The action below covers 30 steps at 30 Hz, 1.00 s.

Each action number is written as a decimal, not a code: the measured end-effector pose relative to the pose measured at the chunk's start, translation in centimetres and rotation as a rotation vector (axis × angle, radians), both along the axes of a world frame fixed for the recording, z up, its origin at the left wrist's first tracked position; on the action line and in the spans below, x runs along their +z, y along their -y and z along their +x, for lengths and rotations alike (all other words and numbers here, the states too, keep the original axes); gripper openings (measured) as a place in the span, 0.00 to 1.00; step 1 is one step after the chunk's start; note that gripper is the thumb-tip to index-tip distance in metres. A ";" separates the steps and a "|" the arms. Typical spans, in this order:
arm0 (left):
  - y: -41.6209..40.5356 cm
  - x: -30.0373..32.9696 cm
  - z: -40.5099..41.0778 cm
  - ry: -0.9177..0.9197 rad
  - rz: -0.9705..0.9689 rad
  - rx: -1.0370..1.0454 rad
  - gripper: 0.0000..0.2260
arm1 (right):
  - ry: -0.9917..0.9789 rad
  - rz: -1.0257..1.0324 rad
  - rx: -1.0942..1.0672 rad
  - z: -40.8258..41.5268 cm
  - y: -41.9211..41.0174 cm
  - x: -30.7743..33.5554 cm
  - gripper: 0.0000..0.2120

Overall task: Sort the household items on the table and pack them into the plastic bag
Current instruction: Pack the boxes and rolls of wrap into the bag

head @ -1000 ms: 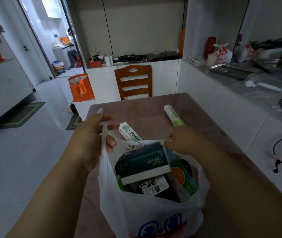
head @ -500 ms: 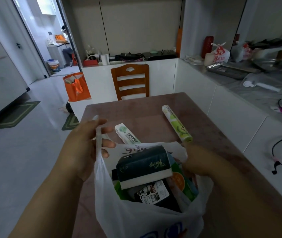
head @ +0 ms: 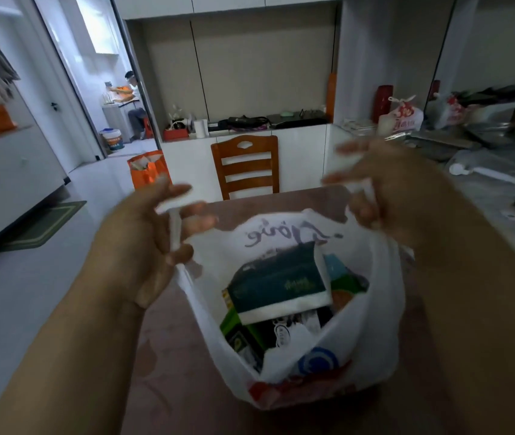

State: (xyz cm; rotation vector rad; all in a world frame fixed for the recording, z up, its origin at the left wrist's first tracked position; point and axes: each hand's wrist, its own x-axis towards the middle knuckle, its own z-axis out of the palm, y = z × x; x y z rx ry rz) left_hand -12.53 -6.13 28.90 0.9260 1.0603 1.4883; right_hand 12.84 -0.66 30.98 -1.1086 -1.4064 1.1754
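You've got the plastic bag [head: 372, 334] up at the desk's [head: 168, 356] near edge, one handle in each hand. Left hand [head: 143, 249] at nine o'clock, fingers [head: 198, 219] hooked on its strap; right hand [head: 406, 196] at two, fingers curled round the other. A green pack [head: 276, 285] tops a full load. Any items left are hidden behind the bag.

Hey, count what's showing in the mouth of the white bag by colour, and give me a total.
Dark teal pack: 1
Green packs: 1
Black-and-white pack: 1
Orange-and-green pack: 1
Total: 4 visible in the plastic bag; anything deeper is hidden.
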 end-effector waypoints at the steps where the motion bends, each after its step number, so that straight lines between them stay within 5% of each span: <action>1: -0.2 -1.0 0.5 -0.024 -0.068 0.006 0.14 | 0.210 -0.086 -0.037 -0.2 -0.3 -1.6 0.12; 4: -0.8 -2.2 1.2 0.060 -0.119 0.017 0.12 | 0.595 -0.370 -0.054 -0.6 -0.9 -6.6 0.16; 9: -1.5 0.0 1.6 0.098 -0.038 0.007 0.16 | 0.362 -0.212 -0.139 0.9 -1.9 -5.2 0.11; 12: -2.6 -1.1 3.3 -0.124 -0.172 0.034 0.09 | 0.345 -0.111 -0.118 1.3 -2.6 -4.4 0.15; 19: -4.1 -7.4 3.2 -0.612 -0.443 -0.056 0.06 | 0.857 -0.394 -0.060 0.8 -3.7 -10.2 0.20; 24: -3.8 -6.8 1.1 -0.802 -0.360 -0.095 0.15 | 0.909 -0.269 -0.009 2.5 -2.1 -7.6 0.28; 30: -7.3 -4.1 -2.8 -1.062 -0.281 0.141 0.20 | 1.093 -0.093 -0.169 4.7 -5.9 -3.2 0.31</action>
